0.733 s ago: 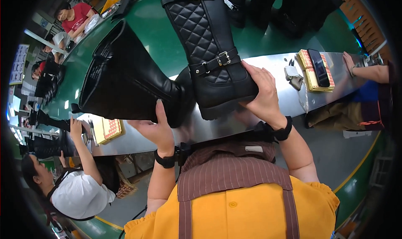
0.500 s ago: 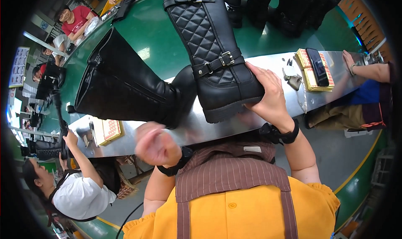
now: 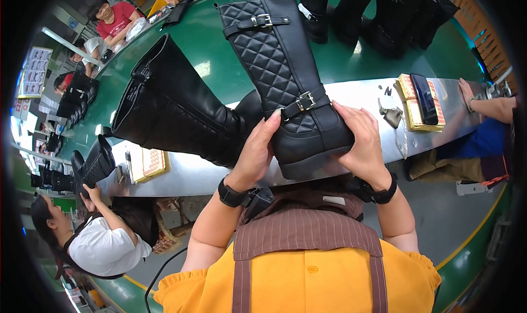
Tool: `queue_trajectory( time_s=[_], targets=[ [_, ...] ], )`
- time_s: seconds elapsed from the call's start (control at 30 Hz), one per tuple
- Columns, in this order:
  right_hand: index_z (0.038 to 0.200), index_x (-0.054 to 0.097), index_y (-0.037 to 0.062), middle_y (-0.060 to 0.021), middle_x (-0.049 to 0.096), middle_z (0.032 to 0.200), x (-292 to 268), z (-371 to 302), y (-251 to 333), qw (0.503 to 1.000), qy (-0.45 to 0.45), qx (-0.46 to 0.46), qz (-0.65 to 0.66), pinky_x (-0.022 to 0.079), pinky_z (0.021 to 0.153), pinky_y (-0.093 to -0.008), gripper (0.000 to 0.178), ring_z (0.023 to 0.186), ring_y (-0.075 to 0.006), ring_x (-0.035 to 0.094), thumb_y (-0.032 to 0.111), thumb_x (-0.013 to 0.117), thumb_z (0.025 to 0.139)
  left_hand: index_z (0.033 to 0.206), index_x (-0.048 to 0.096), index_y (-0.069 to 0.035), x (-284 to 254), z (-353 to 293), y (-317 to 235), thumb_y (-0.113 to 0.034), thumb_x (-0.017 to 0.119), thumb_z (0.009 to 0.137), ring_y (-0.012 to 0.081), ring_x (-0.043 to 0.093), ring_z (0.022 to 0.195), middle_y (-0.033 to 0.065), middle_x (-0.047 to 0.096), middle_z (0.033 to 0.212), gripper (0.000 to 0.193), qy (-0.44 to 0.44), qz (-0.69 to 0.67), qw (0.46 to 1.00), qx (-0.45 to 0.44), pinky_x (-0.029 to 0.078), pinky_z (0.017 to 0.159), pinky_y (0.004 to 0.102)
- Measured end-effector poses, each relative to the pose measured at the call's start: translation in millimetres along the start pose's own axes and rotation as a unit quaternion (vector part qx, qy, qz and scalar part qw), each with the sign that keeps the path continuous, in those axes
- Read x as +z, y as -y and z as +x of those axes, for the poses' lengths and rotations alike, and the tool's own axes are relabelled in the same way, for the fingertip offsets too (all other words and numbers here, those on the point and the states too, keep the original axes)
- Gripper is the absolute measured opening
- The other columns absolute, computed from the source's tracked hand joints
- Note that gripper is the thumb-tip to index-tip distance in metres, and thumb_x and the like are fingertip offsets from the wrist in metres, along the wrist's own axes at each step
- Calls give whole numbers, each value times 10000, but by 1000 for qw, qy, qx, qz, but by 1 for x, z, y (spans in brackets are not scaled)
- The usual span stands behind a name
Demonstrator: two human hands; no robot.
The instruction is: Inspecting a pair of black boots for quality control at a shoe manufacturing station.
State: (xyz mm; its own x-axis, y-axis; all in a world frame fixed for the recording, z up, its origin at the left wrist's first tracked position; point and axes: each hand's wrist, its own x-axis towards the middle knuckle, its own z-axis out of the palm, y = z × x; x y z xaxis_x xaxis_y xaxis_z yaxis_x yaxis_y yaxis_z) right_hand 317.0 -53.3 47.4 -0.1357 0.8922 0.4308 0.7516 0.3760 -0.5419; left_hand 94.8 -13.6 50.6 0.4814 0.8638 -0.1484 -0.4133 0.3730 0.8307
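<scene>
Now closed the left hand (image 3: 255, 154) on the left ankle side of the quilted boot (image 3: 277, 71) at frame centre, after leaving the smooth boot (image 3: 181, 107) left of centre and passing, blurred and empty, through lower centre. Kept the right hand (image 3: 362, 140) grasping the heel's right side. Had the quilted boot lower in frame, with its top fully visible.

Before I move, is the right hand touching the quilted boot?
Touching. The head view shows the right hand on the quilted boot near its sole end, fingers laid against its right side with no gap.
</scene>
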Motion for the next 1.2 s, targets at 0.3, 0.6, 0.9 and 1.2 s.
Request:
queue_trajectory(
  time_s=[0.3, 0.6, 0.9, 1.2],
  targets=[
    [1331, 520, 83, -89, 616, 1211, 6, -7, -7, 999, 6, 26, 20, 303, 1072, -464, 852, 1163, -266, 554, 41, 739, 508, 1258, 530, 42, 4, 4, -1, -412, 385, 1036, 118, 572, 1074, 92, 610, 1192, 525, -18, 101, 994, 31, 445, 959, 273],
    [1494, 267, 83, -154, 275, 1521, -9, 8, -5, 908, 131, 33, 396, 265, 1120, -419, 917, 1397, -324, 279, 103, 706, 689, 1362, 391, 41, 21, 1, 31, -235, 666, 891, 278, 516, 1208, 194, 536, 1275, 611, -88, 415, 881, 208, 379, 1032, 366],
    [1059, 639, -25, -89, 664, 1007, 49, -16, 6, 936, -98, 160, 299, 481, 827, -311, 287, 896, -172, 618, 110, 751, 832, 1214, 568, 29, -23, -43, 37, -98, 762, 723, 314, 586, 1069, 202, 598, 1176, 543, -46, 498, 784, 367, 468, 912, 380],
    [1125, 616, -28, -89, 641, 1095, 30, -20, -11, 903, 57, 218, 366, 449, 911, -318, 420, 1003, -171, 582, 131, 797, 780, 1320, 408, 21, -129, -77, -10, -187, 851, 685, 225, 516, 1135, 123, 521, 1249, 802, -255, 373, 872, 186, 401, 991, 366]
  ],
)
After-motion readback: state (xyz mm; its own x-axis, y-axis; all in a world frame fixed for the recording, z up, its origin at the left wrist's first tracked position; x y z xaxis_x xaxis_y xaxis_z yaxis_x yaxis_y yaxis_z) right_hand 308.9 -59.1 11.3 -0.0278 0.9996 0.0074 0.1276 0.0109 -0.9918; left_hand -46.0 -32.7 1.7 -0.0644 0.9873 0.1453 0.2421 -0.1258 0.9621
